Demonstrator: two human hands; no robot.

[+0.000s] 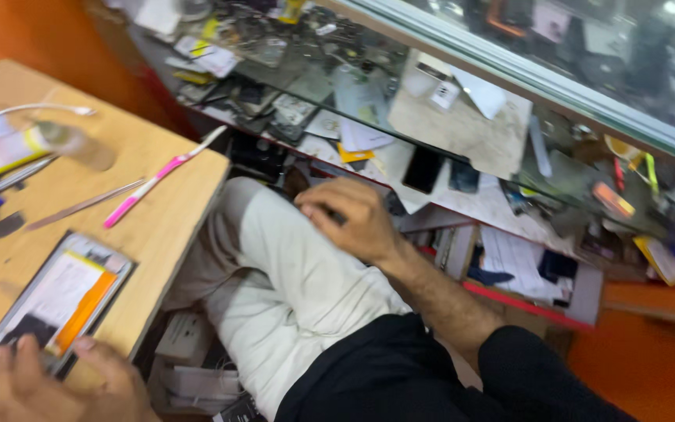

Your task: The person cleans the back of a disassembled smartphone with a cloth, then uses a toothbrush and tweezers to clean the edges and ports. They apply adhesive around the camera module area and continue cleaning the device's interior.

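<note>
Am seeing left hand [56, 387] resting fingers on opened tablet [52, 301] at 7 o'clock on surface [158, 227], long axis running 1–7. Right hand [353, 219] curling over knee, holding nothing visible, farther off.

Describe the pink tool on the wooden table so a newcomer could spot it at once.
Start at the wooden table on the left. Near its right edge, above the opened tablet that the left hand touches, lies the pink-and-white tool, slanted. Unlike the grey metal strip beside it, it is bright pink with a white tip.
</note>
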